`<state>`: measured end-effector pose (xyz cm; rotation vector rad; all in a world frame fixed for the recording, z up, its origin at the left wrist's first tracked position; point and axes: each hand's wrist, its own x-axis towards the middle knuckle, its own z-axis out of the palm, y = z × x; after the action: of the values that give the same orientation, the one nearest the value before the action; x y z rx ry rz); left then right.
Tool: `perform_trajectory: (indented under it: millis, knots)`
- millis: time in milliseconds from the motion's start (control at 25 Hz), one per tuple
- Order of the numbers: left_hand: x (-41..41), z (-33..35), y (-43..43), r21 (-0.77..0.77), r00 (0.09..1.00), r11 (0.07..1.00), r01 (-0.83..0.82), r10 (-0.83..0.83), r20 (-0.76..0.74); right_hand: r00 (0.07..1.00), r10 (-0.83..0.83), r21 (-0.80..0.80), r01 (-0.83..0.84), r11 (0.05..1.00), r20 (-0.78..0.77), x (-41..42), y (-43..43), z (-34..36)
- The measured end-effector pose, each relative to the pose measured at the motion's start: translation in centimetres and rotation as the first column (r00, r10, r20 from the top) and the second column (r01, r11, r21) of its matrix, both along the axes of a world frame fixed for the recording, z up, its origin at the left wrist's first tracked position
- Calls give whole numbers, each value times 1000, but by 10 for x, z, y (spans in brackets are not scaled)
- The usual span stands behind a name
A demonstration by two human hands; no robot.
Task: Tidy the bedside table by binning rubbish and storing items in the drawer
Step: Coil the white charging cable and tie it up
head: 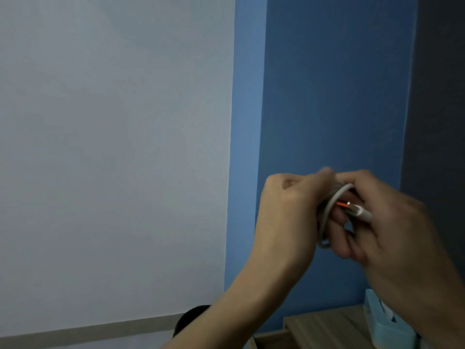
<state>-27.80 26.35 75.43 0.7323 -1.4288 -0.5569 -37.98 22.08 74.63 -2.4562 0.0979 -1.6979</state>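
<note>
A blue wall fills the right half of the view and a pale grey-white wall the left, meeting at a vertical edge; low in the right corner a strip of wooden tabletop shows. On that tabletop, against the blue wall, stands a light blue plastic box. A dark rounded thing sits left of the tabletop; what it is cannot be told.

Both hands are raised well above the tabletop, in front of the blue wall. The left hand has its fingers curled closed round a coiled white charging cable. The right hand pinches the cable's plug end, whose tip shows orange, with its other fingers closed against the loops.

The step looks like winding the cable into a tidy bundle for the drawer, which is out of sight. The risk is the coil springing loose: such cable is stiff and slippery, and if either grip eases before the end is tucked under a loop, the turns will likely unwind. Pulling the plug end hard could kink the cable at the connector.
</note>
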Motion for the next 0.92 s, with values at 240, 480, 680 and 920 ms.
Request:
perform_trajectory:
  millis: [240, 480, 680, 920]
  knots:
    - [-3, 4, 9, -62, 990, 992, -108, 102, -97, 992, -35, -43, 41, 998, 124, 8, -13, -4]
    - [15, 10, 6, -79, 942, 939, -336, 333, -54, 950, -198, -166, 241, 956, 240, 17, -13, -15]
    - [17, -5, 7, -367, 862, 866, -339, 442, 249, 956, -210, -33, 222, 975, 206, 9, -17, 1]
    - [21, -7, 3, -499, 754, 800, -332, 544, 370, 985, -166, 6, 166, 986, 37, -8, -13, 18]
